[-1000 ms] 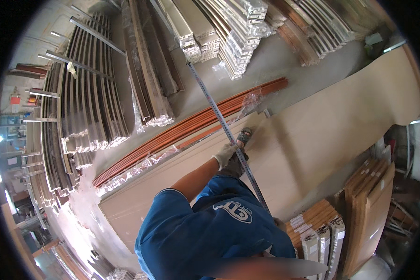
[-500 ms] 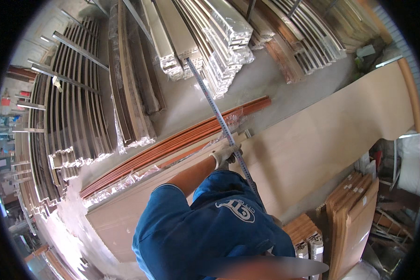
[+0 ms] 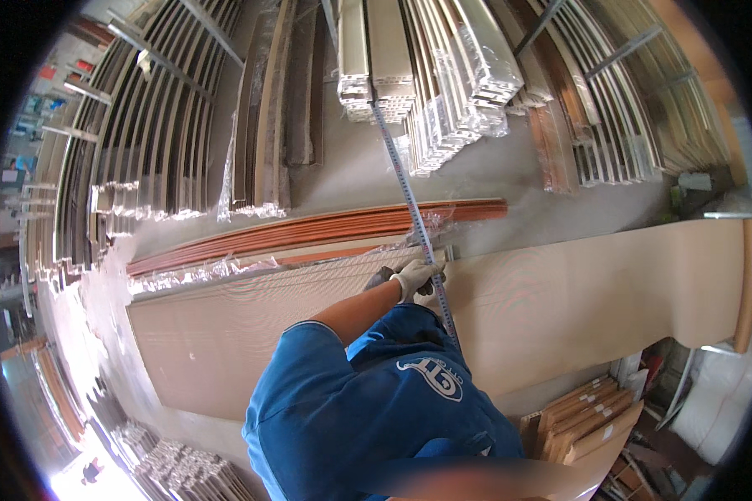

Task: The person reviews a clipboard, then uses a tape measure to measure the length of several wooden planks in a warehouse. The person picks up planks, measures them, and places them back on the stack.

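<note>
My left hand (image 3: 418, 279), in a white work glove with dark fingers, is closed around a long tape measure blade (image 3: 409, 196). The blade stretches from the end of a bundle of pale profiles (image 3: 374, 92), past my hand, to the edge of my blue shirt, where it goes out of sight. Beneath my hand are long beige boards (image 3: 251, 330). Left of my wrist shows a dark grey shape (image 3: 380, 277), perhaps part of a glove. My right hand cannot be made out; my body hides that side.
Orange-brown strips (image 3: 326, 230) in torn plastic wrap lie beyond the boards. Racks of long profiles (image 3: 154, 150) stand at the far left. A wide beige sheet (image 3: 593, 292) extends to the right. Flat brown cardboard packs (image 3: 585, 417) lean at the near right.
The view has turned, so the racks and boards appear shifted and rotated. My left hand keeps its hold on the tape measure blade. The dark grey shape beside my wrist now shows.
</note>
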Demonstrator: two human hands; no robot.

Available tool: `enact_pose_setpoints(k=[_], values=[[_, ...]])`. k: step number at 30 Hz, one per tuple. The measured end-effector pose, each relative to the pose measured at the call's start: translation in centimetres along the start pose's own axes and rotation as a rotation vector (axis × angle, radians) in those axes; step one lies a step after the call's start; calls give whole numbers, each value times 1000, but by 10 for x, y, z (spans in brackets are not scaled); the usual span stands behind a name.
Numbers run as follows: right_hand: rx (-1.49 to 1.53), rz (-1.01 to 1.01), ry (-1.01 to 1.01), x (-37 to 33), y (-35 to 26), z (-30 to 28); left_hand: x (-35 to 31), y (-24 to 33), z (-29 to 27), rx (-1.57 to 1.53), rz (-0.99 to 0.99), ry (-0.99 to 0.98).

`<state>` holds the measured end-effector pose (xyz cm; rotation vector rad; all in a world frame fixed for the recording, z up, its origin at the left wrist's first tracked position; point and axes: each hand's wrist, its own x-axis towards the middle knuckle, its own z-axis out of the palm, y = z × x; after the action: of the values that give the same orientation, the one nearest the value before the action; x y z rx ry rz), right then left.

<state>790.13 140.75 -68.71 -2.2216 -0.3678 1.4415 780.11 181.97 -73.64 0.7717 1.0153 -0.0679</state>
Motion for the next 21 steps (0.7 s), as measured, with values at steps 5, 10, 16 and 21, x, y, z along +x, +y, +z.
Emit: enact_pose_setpoints(k=[5, 10, 16, 21], values=[[-53, -12, -24, 15, -28, -15, 7, -2, -9, -55, -20, 19], [-68, -9, -4, 13, -47, -12, 8, 8, -25, -142, 38, 96], [-35, -15, 84, 0, -51, -3, -9, 77, -58, 167, 153, 383], [-50, 36, 99, -14, -46, -7, -44, 195, -97, -212, 676, 406]])
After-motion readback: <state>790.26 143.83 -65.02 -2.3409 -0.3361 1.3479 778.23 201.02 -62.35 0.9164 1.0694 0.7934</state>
